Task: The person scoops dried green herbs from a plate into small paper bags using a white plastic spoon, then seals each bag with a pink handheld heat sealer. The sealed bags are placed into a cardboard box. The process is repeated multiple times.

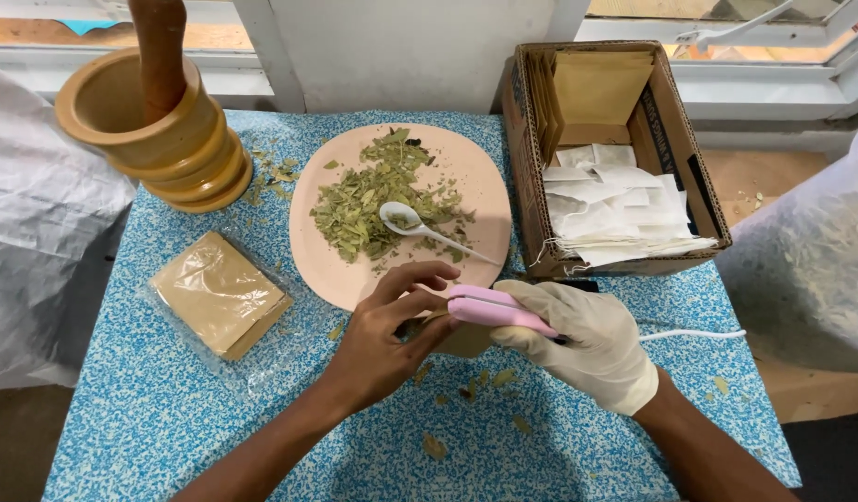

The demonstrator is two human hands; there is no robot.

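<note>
Seen from the head camera, a counter covered in a blue-and-white speckled cloth stands below a white window frame, with pale plastic sheeting hanging at both sides.

At the near middle, the left hand, bare, curls its fingers around a small tan paper pouch, pinching its edge; most of the pouch is hidden beneath both hands. The right hand, in a cream rubber glove, is closed around a slim pink handheld sealer with a white cord trailing off to the right. The sealer's long axis runs left to right, tilted slightly up at its left tip, and that tip touches the left hand's fingers just above the pouch. The pouch lies between the two hands, a little nearer the left one.

Behind the hands sits a round, smooth pink plate heaped with dry, crumbled green leaves, a white plastic spoon resting in them. At far left a turned wooden mortar holds a dark wooden pestle. A clear plastic packet of flat tan pouches lies at the left, and an open brown cardboard box at the right holds white filter bags and tan envelopes. Leaf flakes are scattered over the cloth.
</note>
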